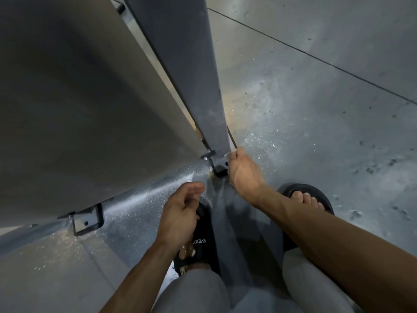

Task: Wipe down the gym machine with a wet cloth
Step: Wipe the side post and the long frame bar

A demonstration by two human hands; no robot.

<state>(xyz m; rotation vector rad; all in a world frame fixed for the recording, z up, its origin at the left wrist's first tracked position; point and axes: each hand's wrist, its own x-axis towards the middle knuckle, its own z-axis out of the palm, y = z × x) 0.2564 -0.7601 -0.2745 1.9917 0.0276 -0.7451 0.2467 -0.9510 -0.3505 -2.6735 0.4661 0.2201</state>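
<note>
Grey-trousered knees [198,290] at bottom, feet in black slides [203,245] on wet speckled grey floor [316,143]. Left hand [180,211] hovers above the left slide, fingers loosely curled, holding nothing. Right hand [244,170] reaches down to the base of the gym machine post [198,86], fingers curled against the metal foot bracket [220,164]; cannot tell if a cloth is inside. Post is grey steel, scuffed, dusty near the bottom, rising toward camera. Large grey panel [79,109] left, second bracket [86,222] below it.
</note>
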